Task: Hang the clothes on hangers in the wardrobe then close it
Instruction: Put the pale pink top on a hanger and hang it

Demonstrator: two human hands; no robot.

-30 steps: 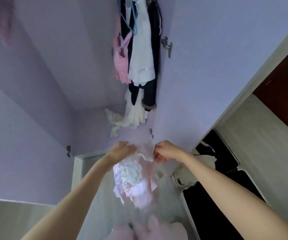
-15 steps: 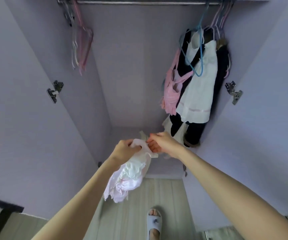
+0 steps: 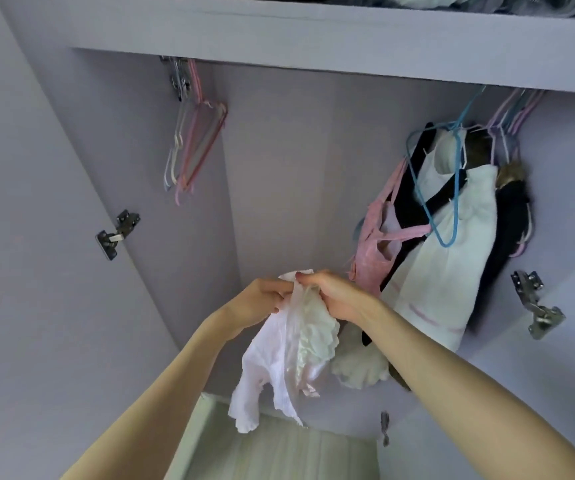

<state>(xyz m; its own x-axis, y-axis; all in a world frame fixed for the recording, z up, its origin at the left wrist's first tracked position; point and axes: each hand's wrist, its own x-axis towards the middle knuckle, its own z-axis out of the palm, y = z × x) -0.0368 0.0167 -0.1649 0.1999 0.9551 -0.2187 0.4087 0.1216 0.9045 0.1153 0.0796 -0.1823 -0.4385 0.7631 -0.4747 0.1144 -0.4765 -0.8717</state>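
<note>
Holding up one pale pink garment [image 3: 287, 358] in front of an open lilac wardrobe [image 3: 279, 161], two bare hands side by side. Pinching its top edge between curled fingers [image 3: 272, 294] of the left hand [image 3: 258, 303]; gripping the same bunched edge with the right hand [image 3: 334, 296], knuckles nearly touching the left. Hanging limp below both hands, thin crinkled fabric with a ruffled white frill at the middle, its hem dangling just above the wardrobe floor edge. Dangling at upper left, one cluster of empty wire-thin hangers [image 3: 192, 143], pink and white, exact count too tangled to tell. Crowding the right end, several hung clothes: one white dress [image 3: 452, 244] on a blue hanger [image 3: 445, 188], one pink strappy top [image 3: 376, 251], dark pieces behind. Showing three metal hinges [image 3: 118, 233] on the side panels. Lying above, one shelf [image 3: 348, 32] carrying folded textiles.
</note>
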